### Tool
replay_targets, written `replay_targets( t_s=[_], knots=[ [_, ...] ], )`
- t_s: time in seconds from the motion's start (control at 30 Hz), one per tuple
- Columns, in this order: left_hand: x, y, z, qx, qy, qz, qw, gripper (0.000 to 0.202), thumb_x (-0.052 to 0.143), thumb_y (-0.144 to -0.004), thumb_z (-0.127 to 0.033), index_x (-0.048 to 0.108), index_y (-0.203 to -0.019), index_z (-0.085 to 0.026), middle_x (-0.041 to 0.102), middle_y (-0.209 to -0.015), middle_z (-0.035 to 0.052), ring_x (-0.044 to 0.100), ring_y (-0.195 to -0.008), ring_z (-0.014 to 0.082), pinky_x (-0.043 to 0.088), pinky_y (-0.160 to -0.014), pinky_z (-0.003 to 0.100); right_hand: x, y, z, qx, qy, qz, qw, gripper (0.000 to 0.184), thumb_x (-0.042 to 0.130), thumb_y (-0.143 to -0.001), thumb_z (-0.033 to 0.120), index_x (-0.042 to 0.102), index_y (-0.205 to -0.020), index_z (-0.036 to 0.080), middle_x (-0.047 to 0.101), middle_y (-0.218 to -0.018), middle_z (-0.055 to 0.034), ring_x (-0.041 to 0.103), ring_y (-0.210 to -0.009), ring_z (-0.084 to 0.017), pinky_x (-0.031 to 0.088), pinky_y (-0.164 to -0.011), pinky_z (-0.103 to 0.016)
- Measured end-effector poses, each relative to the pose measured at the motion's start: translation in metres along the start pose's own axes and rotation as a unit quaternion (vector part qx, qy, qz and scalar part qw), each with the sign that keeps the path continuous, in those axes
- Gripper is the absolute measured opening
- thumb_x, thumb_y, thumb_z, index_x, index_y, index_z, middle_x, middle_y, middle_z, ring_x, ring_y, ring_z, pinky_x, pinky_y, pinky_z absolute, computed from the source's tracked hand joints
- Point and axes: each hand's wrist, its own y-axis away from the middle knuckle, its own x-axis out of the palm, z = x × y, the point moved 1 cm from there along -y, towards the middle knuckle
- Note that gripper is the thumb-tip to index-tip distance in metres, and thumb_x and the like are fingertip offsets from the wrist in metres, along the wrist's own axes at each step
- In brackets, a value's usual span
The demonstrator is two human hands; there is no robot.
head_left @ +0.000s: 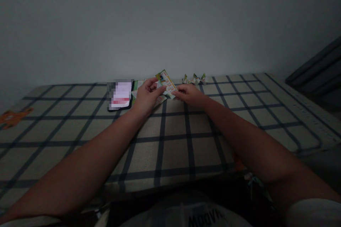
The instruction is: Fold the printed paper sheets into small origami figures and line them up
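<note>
Between my two hands a small printed paper sheet (167, 82), green and white with colored blocks, is held tilted up over the table. My left hand (147, 95) grips its left side, thumb against the front. At the lower right corner, my right hand (188, 94) pinches the sheet between thumb and fingers. More green and white printed papers (161, 100) lie on the cloth under and behind my left hand, partly hidden by it. To the right, several small folded paper pieces (195, 78) stand near the wall.
A phone (121, 94) with a lit, pixelated screen lies left of the papers. The table has a checked cloth (176, 149) with an orange figure (16, 117) at the left. A pale wall (170, 21) rises behind; a dark striped object (317, 67) is at the right.
</note>
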Motion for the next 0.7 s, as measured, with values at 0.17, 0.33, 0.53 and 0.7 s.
replay_targets(
  t_s=[0.17,0.33,0.53,0.7],
  knots=[
    [-0.0017,-0.0017,0.0003,0.011,0.004,-0.014,1.000,0.044,0.089,-0.065,-0.029,0.066,-0.100,-0.019,0.074,-0.095,0.0034,0.072,-0.085,0.0177,0.058,-0.084,0.034,-0.0020,0.0014,0.0016,0.000,-0.004,0.003,1.000,0.036,0.061,-0.084,0.049,0.062,-0.079,0.014,0.055,-0.070,0.0006,0.047,-0.066,-0.012,0.033,-0.061,-0.026],
    [-0.0008,-0.0014,-0.0016,-0.017,0.013,0.005,1.000,0.034,0.084,-0.066,-0.026,0.067,-0.094,-0.018,0.075,-0.093,0.0037,0.071,-0.082,0.0187,0.058,-0.082,0.035,-0.0029,0.0000,0.0002,0.018,-0.066,-0.041,0.997,0.022,0.063,-0.081,0.038,0.058,-0.078,0.016,0.055,-0.069,0.0018,0.049,-0.065,-0.012,0.036,-0.059,-0.024],
    [-0.0010,-0.0022,-0.0014,-0.066,0.026,0.002,0.997,0.033,0.084,-0.060,-0.021,0.068,-0.089,-0.017,0.075,-0.092,0.0043,0.071,-0.083,0.0186,0.057,-0.088,0.035,-0.0041,-0.0017,0.0023,0.095,-0.152,-0.087,0.980,0.018,0.061,-0.087,0.028,0.050,-0.076,0.020,0.056,-0.063,0.0033,0.053,-0.057,-0.010,0.043,-0.055,-0.022],
    [-0.0008,-0.0018,-0.0031,-0.079,0.022,0.027,0.996,0.036,0.087,-0.061,-0.023,0.071,-0.093,-0.016,0.076,-0.099,0.0066,0.071,-0.084,0.0182,0.058,-0.078,0.030,-0.0065,-0.0002,0.0026,0.094,-0.169,-0.082,0.978,0.022,0.061,-0.091,0.034,0.055,-0.077,0.018,0.059,-0.064,0.0017,0.055,-0.058,-0.010,0.047,-0.057,-0.022]
  ],
)
